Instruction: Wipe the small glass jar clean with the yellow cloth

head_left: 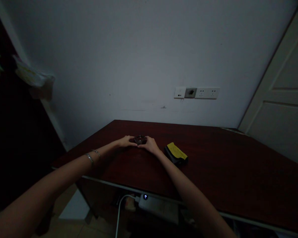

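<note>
Holding a dark dish (140, 140) between left grip (126, 141) and right grip (150, 144) from opposite sides, probably to keep it steady on the surface (228, 165), left of and apart from a cloth (176, 151).

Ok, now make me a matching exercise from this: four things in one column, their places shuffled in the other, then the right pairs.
1. dark glassy dish
2. folded yellow-and-black item
3. wall sockets
4. bracelets

A. on the wall
B. around the left wrist
C. between the left hand and right hand
D. on the table, right of both hands

Pairs: 1-C, 2-D, 3-A, 4-B
</note>
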`<action>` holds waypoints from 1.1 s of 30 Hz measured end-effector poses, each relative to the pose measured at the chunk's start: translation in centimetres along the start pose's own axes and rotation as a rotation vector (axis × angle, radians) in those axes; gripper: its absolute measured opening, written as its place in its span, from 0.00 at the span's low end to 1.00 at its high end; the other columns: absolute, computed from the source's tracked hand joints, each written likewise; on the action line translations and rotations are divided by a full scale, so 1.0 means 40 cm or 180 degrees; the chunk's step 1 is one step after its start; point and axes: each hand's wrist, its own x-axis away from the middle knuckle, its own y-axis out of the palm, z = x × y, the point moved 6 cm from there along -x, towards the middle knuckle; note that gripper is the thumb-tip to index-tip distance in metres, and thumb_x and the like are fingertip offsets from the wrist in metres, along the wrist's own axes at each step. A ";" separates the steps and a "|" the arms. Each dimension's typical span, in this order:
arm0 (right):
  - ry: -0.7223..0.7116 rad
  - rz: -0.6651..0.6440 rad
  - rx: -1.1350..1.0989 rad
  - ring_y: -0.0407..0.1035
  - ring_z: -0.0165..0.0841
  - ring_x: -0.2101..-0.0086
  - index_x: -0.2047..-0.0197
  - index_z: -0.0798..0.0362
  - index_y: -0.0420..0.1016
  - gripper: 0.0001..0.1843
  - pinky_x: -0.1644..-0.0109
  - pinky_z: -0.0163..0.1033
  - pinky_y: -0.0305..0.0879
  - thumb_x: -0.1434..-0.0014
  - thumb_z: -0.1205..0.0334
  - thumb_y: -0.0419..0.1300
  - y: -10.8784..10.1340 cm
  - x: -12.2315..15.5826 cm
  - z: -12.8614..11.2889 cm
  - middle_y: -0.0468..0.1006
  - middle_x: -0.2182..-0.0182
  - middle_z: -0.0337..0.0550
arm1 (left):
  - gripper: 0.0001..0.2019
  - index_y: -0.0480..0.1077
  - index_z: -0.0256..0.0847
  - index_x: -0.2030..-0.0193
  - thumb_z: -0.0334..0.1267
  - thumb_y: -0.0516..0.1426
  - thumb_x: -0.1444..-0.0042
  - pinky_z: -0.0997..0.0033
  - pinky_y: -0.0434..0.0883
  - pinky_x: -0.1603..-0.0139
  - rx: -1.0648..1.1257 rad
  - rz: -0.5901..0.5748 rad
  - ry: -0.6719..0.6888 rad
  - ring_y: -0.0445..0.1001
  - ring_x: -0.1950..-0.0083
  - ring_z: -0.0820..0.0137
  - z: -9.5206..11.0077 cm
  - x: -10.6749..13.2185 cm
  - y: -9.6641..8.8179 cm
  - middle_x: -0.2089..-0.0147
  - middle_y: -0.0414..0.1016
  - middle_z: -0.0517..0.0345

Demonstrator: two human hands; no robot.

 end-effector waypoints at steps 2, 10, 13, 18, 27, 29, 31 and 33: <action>0.0044 -0.0010 -0.0018 0.69 0.39 0.58 0.52 0.57 0.66 0.36 0.58 0.37 0.64 0.65 0.51 0.67 0.000 0.002 0.002 0.75 0.59 0.51 | 0.30 0.64 0.39 0.47 0.54 0.56 0.56 0.69 0.60 0.50 -0.0048 -0.0016 -0.0002 0.67 0.50 0.63 -0.001 -0.002 0.001 0.50 0.70 0.53; 0.0047 -0.0017 -0.0006 0.70 0.39 0.59 0.54 0.58 0.67 0.36 0.58 0.37 0.64 0.65 0.49 0.67 0.003 0.011 0.004 0.75 0.60 0.52 | 0.28 0.66 0.39 0.49 0.53 0.56 0.56 0.71 0.61 0.53 -0.0171 -0.0058 -0.0020 0.69 0.54 0.64 0.005 -0.002 0.007 0.53 0.72 0.53; 0.0100 -0.0041 0.0021 0.69 0.40 0.58 0.54 0.58 0.67 0.36 0.58 0.38 0.63 0.65 0.49 0.67 0.004 0.014 0.007 0.75 0.60 0.53 | 0.28 0.66 0.40 0.49 0.53 0.57 0.56 0.71 0.61 0.53 -0.0188 -0.0064 -0.0039 0.69 0.53 0.64 0.003 -0.004 0.010 0.52 0.72 0.53; 0.0080 -0.0033 -0.0016 0.70 0.40 0.58 0.53 0.57 0.66 0.36 0.58 0.38 0.63 0.64 0.48 0.67 0.005 0.018 0.009 0.74 0.59 0.52 | 0.29 0.66 0.40 0.49 0.54 0.56 0.56 0.71 0.61 0.53 -0.0133 -0.0116 -0.0055 0.69 0.53 0.64 0.000 -0.003 0.017 0.52 0.72 0.54; 0.0085 -0.0050 0.0126 0.69 0.43 0.57 0.53 0.59 0.65 0.36 0.57 0.40 0.64 0.64 0.48 0.66 0.001 0.028 -0.001 0.74 0.59 0.55 | 0.28 0.67 0.40 0.50 0.53 0.58 0.57 0.71 0.61 0.53 -0.0157 -0.0054 -0.0129 0.69 0.54 0.64 -0.012 -0.006 0.022 0.54 0.73 0.54; 0.0068 -0.0061 0.0140 0.69 0.43 0.56 0.53 0.59 0.65 0.36 0.57 0.41 0.64 0.63 0.48 0.66 0.001 0.032 -0.004 0.74 0.59 0.56 | 0.28 0.67 0.40 0.50 0.53 0.58 0.57 0.71 0.61 0.53 -0.0150 -0.0030 -0.0127 0.69 0.53 0.63 -0.011 -0.003 0.022 0.54 0.73 0.54; 0.0059 -0.0063 0.0115 0.68 0.43 0.56 0.53 0.59 0.64 0.36 0.56 0.41 0.63 0.62 0.48 0.66 0.003 0.036 -0.007 0.74 0.58 0.56 | 0.29 0.66 0.41 0.49 0.53 0.57 0.57 0.71 0.61 0.52 -0.0137 -0.0049 -0.0114 0.68 0.53 0.63 -0.006 0.001 0.023 0.53 0.72 0.54; 0.0049 -0.0090 0.0084 0.68 0.43 0.56 0.52 0.59 0.63 0.35 0.56 0.40 0.64 0.61 0.50 0.66 0.006 0.040 -0.014 0.74 0.58 0.56 | 0.29 0.65 0.42 0.48 0.54 0.56 0.56 0.70 0.60 0.51 -0.0178 -0.0112 -0.0141 0.68 0.52 0.63 -0.001 0.004 0.023 0.52 0.72 0.55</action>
